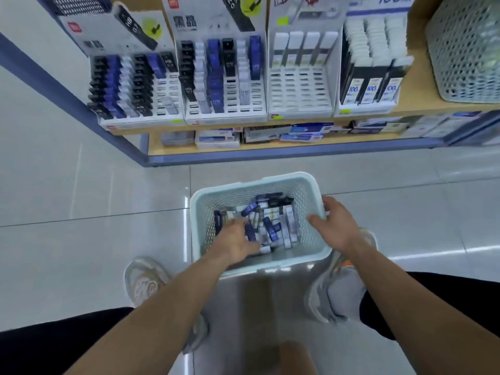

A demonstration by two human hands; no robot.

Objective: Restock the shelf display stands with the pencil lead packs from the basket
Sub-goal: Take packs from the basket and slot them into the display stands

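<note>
A pale green perforated basket point(211, 193) sits on the floor in front of the shelf. It holds several pencil lead packs point(273, 217) in blue, black and white. My left hand point(238, 239) reaches down into the basket among the packs; its fingertips are hidden, so a hold cannot be told. My right hand point(335, 223) grips the basket's right rim, thumb inside. On the shelf stand white tiered display stands: the left stand point(135, 85), the second stand point(224, 77) with some bare slots, the mostly bare third stand point(300, 85) and a fourth stand point(370, 74).
A second perforated basket point(465, 47) stands at the shelf's right end. Boxed stock point(270, 133) lies on the lower shelf. The blue shelf edge point(270, 156) runs just beyond the floor basket. My shoes point(146, 282) flank the basket on glossy tiles.
</note>
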